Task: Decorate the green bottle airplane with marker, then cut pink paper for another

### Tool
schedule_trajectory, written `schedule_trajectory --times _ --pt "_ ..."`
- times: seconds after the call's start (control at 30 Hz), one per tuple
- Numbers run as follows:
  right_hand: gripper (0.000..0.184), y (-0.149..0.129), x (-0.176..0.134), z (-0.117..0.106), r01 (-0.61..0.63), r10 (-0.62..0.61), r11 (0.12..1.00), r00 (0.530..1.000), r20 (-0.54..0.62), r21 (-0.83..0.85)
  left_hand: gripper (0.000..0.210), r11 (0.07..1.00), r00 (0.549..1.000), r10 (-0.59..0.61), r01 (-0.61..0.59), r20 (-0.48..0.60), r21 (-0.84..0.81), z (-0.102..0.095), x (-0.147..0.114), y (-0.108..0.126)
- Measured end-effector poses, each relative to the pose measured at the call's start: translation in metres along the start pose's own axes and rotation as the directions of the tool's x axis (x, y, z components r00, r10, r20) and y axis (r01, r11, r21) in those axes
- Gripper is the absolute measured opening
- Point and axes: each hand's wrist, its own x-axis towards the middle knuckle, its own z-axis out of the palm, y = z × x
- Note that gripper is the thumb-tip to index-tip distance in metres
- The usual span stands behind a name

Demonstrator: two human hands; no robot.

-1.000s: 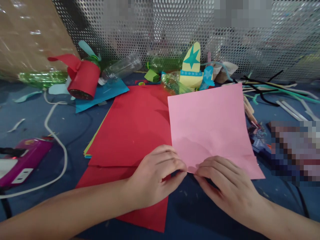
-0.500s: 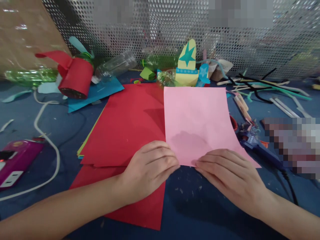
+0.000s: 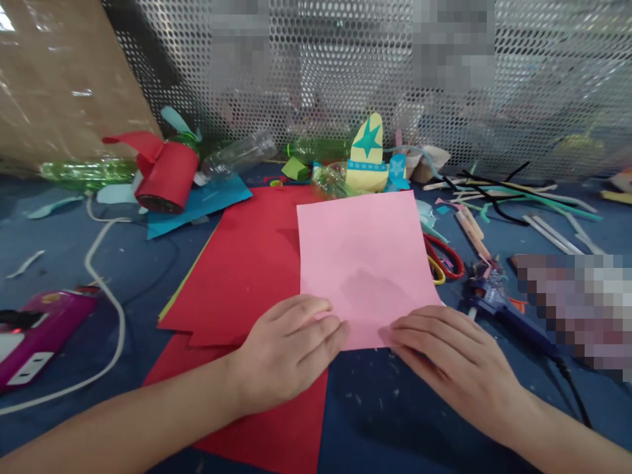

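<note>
A pink paper sheet (image 3: 363,257) lies on the blue table, partly over a stack of red paper sheets (image 3: 247,263). My left hand (image 3: 289,352) grips the sheet's near left corner, fingers on top. My right hand (image 3: 451,359) holds the near right corner the same way. Both hands sit at the sheet's near edge, a short gap between them.
A red-wrapped bottle craft (image 3: 160,172), clear and green plastic bottles (image 3: 237,153), and a yellow star craft (image 3: 366,155) stand at the back. Red-handled scissors (image 3: 444,258) and a blue glue gun (image 3: 498,303) lie right of the sheet. A purple power strip (image 3: 34,332) with white cable lies left.
The pink sheet has slid left and lies flatter, uncovering the scissors and glue gun on the right. Both hands stayed on its near corners.
</note>
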Motion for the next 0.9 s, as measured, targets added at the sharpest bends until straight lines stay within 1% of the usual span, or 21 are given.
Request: schedule_trajectory --times 0.07,0.13,0.2,0.27,0.4,0.5,0.57,0.67,0.73,0.8,0.83,0.9 --pt "0.011 0.003 0.002 -0.001 -0.011 0.011 0.998 1.0 -0.006 -0.058 0.013 0.997 0.998 -0.068 0.067 0.013 0.037 0.002 -0.003 -0.002" --pt "0.015 0.006 0.004 -0.003 0.005 -0.004 0.997 1.0 0.008 -0.076 0.016 0.993 0.993 -0.109 0.106 0.049 0.06 0.003 -0.004 -0.004" --pt "0.023 0.006 0.005 -0.003 0.038 -0.037 0.997 0.999 0.016 -0.067 0.019 0.994 0.99 -0.097 0.091 0.104 0.058 0.004 -0.003 -0.003" --pt "0.026 0.004 0.006 -0.002 0.051 -0.05 0.998 0.999 0.012 -0.049 0.022 0.998 0.99 -0.057 0.052 0.128 0.041 0.004 0.0 -0.002" --pt "0.017 0.005 0.006 0.001 0.023 -0.022 0.998 1.0 0.019 -0.063 0.027 1.0 0.992 0.001 -0.004 0.123 0.021 0.002 0.003 -0.002" --pt "0.012 0.009 0.005 0.0 0.002 0.0 0.994 1.0 0.016 -0.105 0.028 0.998 0.99 -0.021 0.013 0.139 0.053 0.003 -0.002 -0.005" --pt "0.015 0.011 0.004 -0.001 0.012 -0.011 0.993 1.0 0.007 -0.119 0.025 0.997 0.988 -0.042 0.032 0.15 0.07 0.005 -0.005 -0.006" --pt "0.016 0.012 0.004 -0.001 0.038 -0.036 0.994 0.999 0.019 -0.104 0.022 0.999 0.987 -0.035 0.028 0.155 0.046 0.007 -0.007 -0.005" --pt "0.011 0.013 0.006 -0.001 0.006 -0.004 0.995 1.0 0.016 -0.1 0.024 0.999 0.989 -0.032 0.026 0.146 0.038 0.006 -0.006 -0.005" --pt "0.006 0.015 0.008 -0.002 -0.065 0.065 0.991 0.998 -0.005 -0.113 0.026 0.998 0.99 -0.045 0.037 0.137 0.058 0.005 -0.005 -0.007" --pt "0.006 0.017 0.009 -0.002 -0.096 0.095 0.988 0.995 -0.013 -0.119 0.026 0.996 0.991 -0.054 0.045 0.124 0.074 0.004 -0.004 -0.008" --pt "0.011 0.019 0.009 -0.003 -0.125 0.123 0.985 0.992 -0.025 -0.118 0.024 0.994 0.992 -0.071 0.061 0.102 0.093 0.003 -0.003 -0.011"
